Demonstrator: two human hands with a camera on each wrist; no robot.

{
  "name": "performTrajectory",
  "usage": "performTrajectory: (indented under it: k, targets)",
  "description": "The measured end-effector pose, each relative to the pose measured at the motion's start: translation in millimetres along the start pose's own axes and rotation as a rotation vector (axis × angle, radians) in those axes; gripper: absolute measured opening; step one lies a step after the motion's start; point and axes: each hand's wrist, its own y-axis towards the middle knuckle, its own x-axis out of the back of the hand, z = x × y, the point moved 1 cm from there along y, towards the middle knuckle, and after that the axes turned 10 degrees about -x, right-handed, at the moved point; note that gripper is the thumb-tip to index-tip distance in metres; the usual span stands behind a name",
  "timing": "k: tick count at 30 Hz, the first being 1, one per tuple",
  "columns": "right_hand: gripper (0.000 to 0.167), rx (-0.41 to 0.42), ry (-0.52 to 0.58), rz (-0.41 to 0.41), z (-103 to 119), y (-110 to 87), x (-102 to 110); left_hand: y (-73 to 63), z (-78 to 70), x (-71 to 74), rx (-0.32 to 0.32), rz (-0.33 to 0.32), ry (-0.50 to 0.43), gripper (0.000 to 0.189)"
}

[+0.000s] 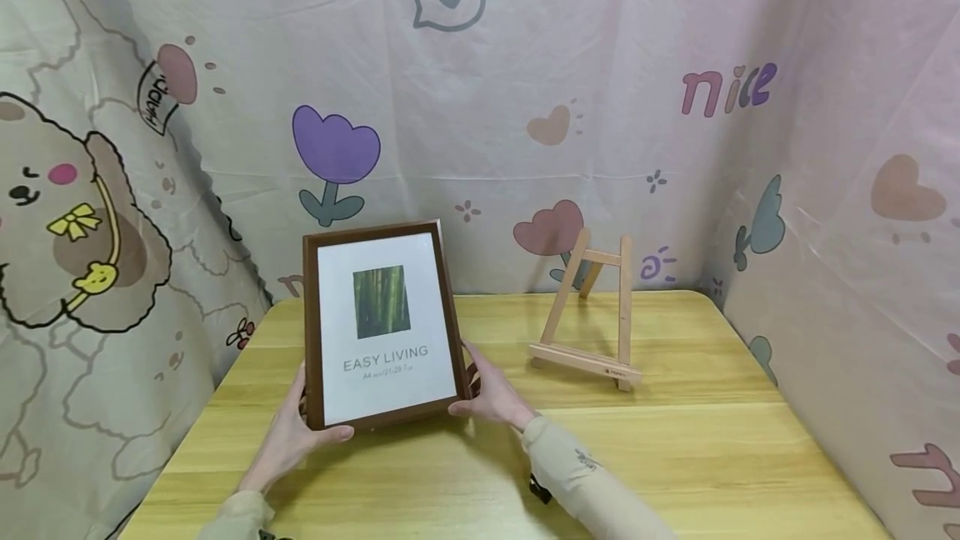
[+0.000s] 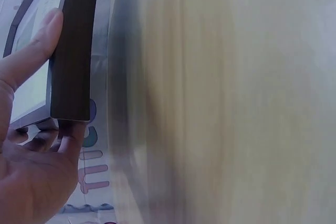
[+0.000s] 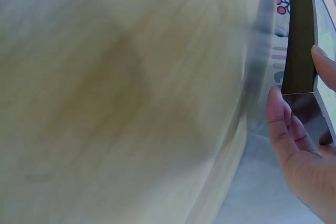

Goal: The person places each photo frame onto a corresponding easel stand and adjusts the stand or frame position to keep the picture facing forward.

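Note:
A brown picture frame is held upright, tilted slightly back, over the left part of the table; its white insert shows a small forest picture and the words "EASY LIVING". My left hand grips its lower left corner, thumb on the front edge and fingers behind, as the left wrist view of that hand shows. At the lower right corner my right hand grips it the same way; in the right wrist view the fingers curl behind the frame. To the right stands a small wooden easel.
The yellow wood-grain table carries the easel toward its back right. Printed cloth hangs behind the table and along both sides, close to its edges.

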Motion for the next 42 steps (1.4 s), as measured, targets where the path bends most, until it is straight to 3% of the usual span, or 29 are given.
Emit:
performTrajectory:
  k: [5, 13, 20, 32, 42]
  targets:
    - [0.113, 0.02, 0.018, -0.015, -1.5, -0.7, 5.6, 2.9, -5.4, -2.3, -0.028, -0.028, -0.005, 0.14]
    - [0.115, 0.038, 0.056, -0.037, -3.4, -4.2, 15.0, 7.1, -13.8, -7.3, 0.035, -0.02, -0.024, 0.141]
    - [0.114, 0.052, 0.03, -0.077, -6.9, -8.3, 24.1, 14.3, -18.1, -14.4, 0.002, -0.037, -0.069, 0.138]
    - [0.112, 0.091, 0.041, -0.123, -12.6, -18.3, 41.1, 23.5, -28.0, -25.8, -0.013, -0.037, -0.009, 0.136]
    - [0.113, 0.062, 0.129, -0.152, -20.0, -24.9, 55.5, 36.3, -39.0, -38.6, -0.064, -0.042, -0.065, 0.134]
